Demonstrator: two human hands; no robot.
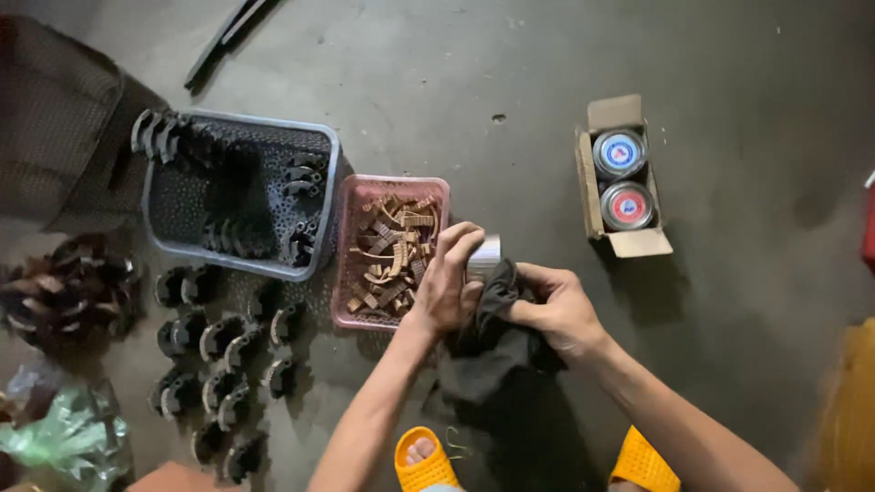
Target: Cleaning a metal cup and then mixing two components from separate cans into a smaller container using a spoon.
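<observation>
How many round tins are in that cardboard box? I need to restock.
2: one blue-lidded tin at the far end of the cardboard box, one red-lidded tin nearer. More may lie underneath.

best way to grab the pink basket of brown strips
Take the pink basket by its bare left rim, coming from above, fingers hooked over the edge. The rim stands clear there, while the brown strips crowd the right side where the left hand sits.

Bare forearms, sleeveless; yellow perforated slippers (427, 466)
</observation>
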